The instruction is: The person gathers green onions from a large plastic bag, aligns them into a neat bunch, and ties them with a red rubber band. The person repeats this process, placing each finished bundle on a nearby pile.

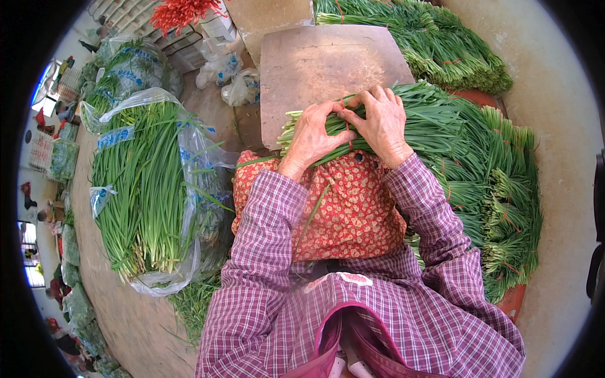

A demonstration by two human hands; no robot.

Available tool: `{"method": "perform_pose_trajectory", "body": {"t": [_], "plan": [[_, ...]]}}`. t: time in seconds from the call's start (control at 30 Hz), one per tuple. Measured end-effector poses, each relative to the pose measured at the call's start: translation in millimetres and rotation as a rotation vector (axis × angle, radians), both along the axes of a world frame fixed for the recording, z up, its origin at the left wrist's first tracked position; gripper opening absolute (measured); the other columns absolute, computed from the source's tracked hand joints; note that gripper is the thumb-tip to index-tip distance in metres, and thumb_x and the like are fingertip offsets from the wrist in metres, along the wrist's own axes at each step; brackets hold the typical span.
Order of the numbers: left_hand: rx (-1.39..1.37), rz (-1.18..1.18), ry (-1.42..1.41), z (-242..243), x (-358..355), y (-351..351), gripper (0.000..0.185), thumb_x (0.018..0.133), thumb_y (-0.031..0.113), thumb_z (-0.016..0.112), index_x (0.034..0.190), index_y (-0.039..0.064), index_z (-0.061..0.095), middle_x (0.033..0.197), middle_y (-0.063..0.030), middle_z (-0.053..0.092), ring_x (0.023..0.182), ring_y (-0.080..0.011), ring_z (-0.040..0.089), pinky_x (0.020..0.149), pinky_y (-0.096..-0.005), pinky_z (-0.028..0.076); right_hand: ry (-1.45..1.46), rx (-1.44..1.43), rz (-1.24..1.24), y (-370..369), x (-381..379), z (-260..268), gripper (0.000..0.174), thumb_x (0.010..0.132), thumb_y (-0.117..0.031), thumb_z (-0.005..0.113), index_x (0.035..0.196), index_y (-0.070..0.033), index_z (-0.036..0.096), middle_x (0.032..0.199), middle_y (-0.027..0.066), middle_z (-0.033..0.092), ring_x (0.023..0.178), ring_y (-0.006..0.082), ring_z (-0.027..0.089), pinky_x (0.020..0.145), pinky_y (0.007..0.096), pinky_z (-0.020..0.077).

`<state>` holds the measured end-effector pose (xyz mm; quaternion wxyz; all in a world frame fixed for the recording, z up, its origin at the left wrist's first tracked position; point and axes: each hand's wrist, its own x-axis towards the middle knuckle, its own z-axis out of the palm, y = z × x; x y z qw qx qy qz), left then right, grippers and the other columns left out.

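My left hand (314,134) grips a bunch of garlic chives (293,130) near its pale cut ends, thumb beneath and index finger above. My right hand (382,124) bends over the same bunch, its fingertips meeting my left fingers at the upper side. Between the hands a thin red tie (348,126) runs across the stalks; its far end is hidden by the fingers. The bunch lies across the near edge of a worn board (331,59) and my lap, which a red floral cloth (350,212) covers. One loose leaf (313,212) rests on the cloth.
Many tied chive bunches (501,198) are stacked at my right, more (444,52) beyond the board. At left stands an open plastic bag of chives (142,184). Red ties (184,16) hang at the top. Leaf scraps (194,302) litter the floor. Other people sit far left.
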<state>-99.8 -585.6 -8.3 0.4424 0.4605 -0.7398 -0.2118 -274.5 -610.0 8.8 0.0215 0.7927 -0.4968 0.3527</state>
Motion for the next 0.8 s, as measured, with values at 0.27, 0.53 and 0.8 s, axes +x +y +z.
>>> {"method": "perform_pose_trajectory", "body": {"t": [0.27,0.53,0.8], "plan": [[0.039,-0.003,0.036,3,0,-1,0.044,0.067,0.023,0.087,0.103,0.004,0.069,0.102,-0.0141,0.072,0.098,-0.0330,0.068,0.089,-0.0427,0.052,-0.176,0.070,0.094,-1,2,-5,0.016,0.084,-0.030,0.074,0.091,-0.015,0.073,0.098,0.0045,0.066,0.100,0.0275,0.060,0.089,0.0418,0.0421],[0.131,-0.068,-0.112,18,5,-9,0.092,0.060,0.036,0.091,0.137,0.003,0.053,0.124,-0.0200,0.066,0.118,-0.0361,0.062,0.102,-0.0447,0.047,-0.273,-0.056,0.190,-4,4,-11,0.015,0.088,-0.027,0.071,0.095,-0.014,0.070,0.095,0.0038,0.070,0.096,0.0276,0.061,0.097,0.0431,0.0394],[0.405,-0.182,-0.518,43,23,-52,0.127,0.055,0.051,0.090,0.155,0.000,0.031,0.140,-0.0266,0.056,0.133,-0.0388,0.052,0.111,-0.0429,0.040,-0.585,0.215,0.204,-42,12,1,0.017,0.090,-0.025,0.068,0.091,-0.008,0.071,0.080,0.0078,0.072,0.076,0.0274,0.068,0.087,0.0415,0.0466]]}}
